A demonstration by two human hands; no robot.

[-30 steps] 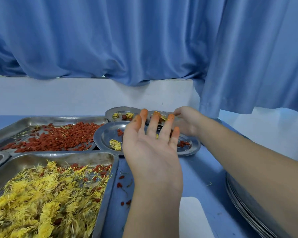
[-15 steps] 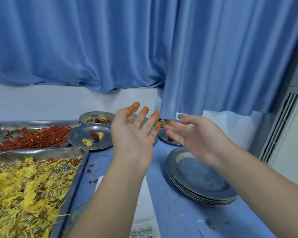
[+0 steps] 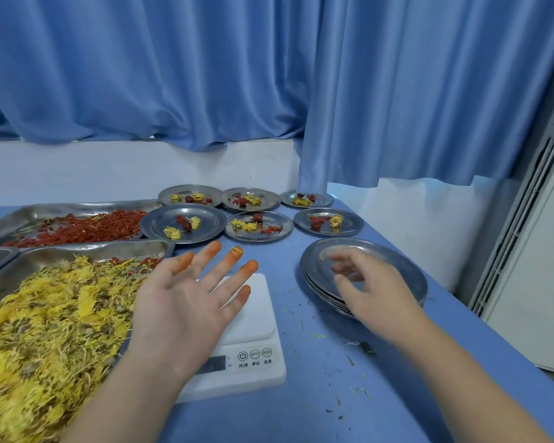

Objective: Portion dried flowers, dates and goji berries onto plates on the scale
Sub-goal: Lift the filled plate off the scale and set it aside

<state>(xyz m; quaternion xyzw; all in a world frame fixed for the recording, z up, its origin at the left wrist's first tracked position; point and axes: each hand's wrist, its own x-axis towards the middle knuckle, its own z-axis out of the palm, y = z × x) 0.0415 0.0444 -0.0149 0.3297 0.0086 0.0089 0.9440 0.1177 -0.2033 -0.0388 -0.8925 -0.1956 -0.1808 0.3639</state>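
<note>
I see the white scale (image 3: 253, 318) on the blue table (image 3: 397, 394), just right of the dried flowers tray (image 3: 52, 321). My left hand (image 3: 186, 308) hovers over it, fingers spread, holding nothing. My right hand (image 3: 371, 289) is blurred over the stack of plates (image 3: 406, 273); I cannot tell if it grips. Six filled plates (image 3: 259, 225) sit beyond, beside the goji berries (image 3: 77, 228). Petal scraps litter the tabletop. A blue curtain (image 3: 269, 75) hangs over a white wall (image 3: 109, 167).

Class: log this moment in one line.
left hand open above white digital scale | right hand over stack of round metal plates | scale bears no plate
</note>
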